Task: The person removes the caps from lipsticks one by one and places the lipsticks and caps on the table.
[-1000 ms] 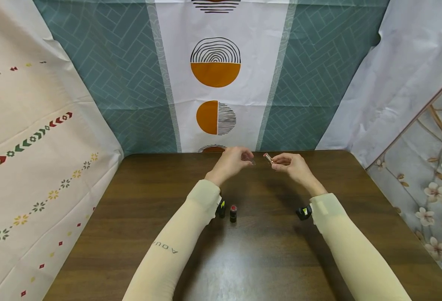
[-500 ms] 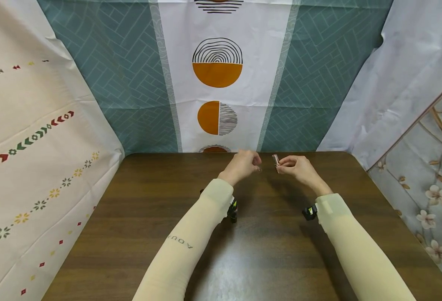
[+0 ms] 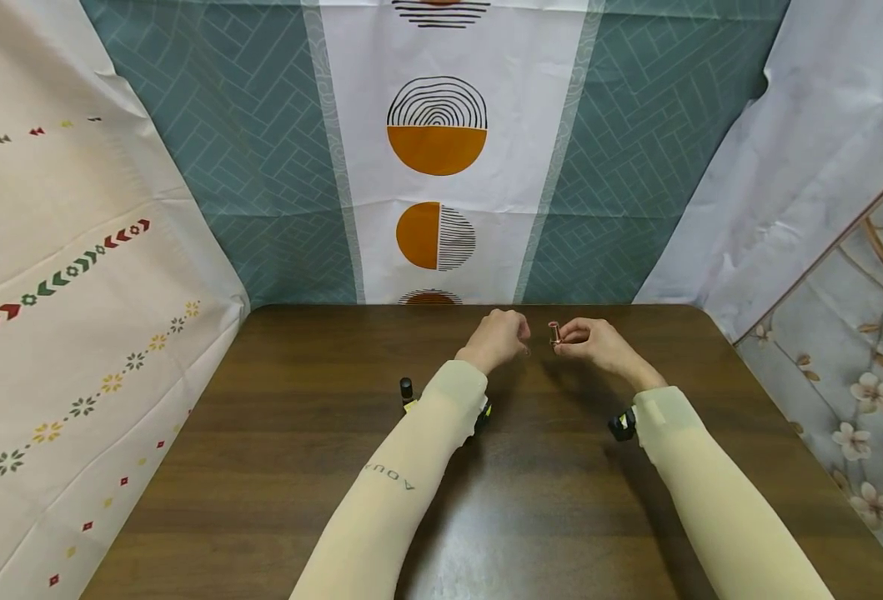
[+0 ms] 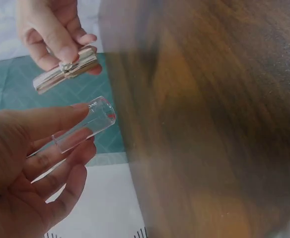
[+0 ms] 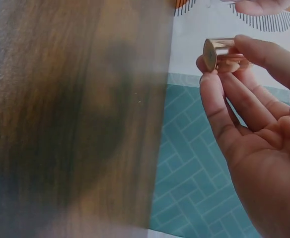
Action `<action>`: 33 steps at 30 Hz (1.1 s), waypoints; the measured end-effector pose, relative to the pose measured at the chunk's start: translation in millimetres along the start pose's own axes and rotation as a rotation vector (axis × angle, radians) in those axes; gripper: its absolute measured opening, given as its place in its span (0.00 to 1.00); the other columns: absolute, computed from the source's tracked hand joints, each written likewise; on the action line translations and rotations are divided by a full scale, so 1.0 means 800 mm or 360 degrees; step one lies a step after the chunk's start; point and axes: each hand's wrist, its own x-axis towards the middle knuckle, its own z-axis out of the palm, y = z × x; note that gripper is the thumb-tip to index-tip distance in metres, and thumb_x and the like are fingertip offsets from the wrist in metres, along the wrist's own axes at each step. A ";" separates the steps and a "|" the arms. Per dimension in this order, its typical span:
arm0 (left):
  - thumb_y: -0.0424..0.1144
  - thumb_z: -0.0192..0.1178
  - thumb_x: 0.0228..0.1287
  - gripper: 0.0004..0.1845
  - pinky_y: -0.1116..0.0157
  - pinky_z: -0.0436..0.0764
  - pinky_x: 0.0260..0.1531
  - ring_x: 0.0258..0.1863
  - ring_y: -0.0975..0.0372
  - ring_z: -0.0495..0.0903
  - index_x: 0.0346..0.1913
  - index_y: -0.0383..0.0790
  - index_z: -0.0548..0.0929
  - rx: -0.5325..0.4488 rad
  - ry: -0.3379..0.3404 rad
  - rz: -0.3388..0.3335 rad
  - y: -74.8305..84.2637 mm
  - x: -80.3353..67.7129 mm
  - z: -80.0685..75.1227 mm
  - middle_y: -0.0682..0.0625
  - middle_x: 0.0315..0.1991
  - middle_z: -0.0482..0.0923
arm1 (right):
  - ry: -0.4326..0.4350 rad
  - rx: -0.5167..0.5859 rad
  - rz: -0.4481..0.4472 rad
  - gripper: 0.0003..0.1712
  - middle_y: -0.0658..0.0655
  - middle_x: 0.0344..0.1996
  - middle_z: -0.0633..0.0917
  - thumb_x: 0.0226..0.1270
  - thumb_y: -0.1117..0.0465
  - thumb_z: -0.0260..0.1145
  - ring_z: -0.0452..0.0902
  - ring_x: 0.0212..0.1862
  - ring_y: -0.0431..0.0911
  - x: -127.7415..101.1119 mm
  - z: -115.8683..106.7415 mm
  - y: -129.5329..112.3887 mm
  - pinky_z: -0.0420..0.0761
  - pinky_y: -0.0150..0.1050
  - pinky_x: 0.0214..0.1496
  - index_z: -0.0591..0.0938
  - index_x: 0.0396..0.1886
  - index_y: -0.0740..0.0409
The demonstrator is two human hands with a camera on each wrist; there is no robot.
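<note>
Both hands are raised just above the far part of the wooden table (image 3: 276,467): the left hand (image 3: 498,340) holds a clear plastic cap (image 4: 83,130) between thumb and fingers, and the right hand (image 3: 594,342) pinches a rose-gold lipstick tube (image 3: 554,334) close beside it. To join them well, I think the cap's open end must face the tube and be in one line with it. A small dark bottle (image 3: 407,390) stands near the left forearm, apart from the hands, and nothing stands between cap and tube.

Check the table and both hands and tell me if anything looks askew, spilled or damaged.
Nothing stands out. The left hand holds a clear cap, intact, and the right hand pinches a gold lipstick tube, the two held apart above the wooden table. A small dark bottle stands upright on the table. No spill shows.
</note>
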 end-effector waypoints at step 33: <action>0.30 0.65 0.71 0.06 0.67 0.83 0.42 0.43 0.60 0.86 0.42 0.43 0.89 0.0189 -0.0156 -0.0113 0.029 0.012 0.054 0.52 0.43 0.87 | -0.0265 -0.0095 -0.0051 0.17 0.59 0.36 0.88 0.61 0.70 0.77 0.84 0.40 0.48 0.000 0.016 0.032 0.83 0.37 0.42 0.83 0.47 0.72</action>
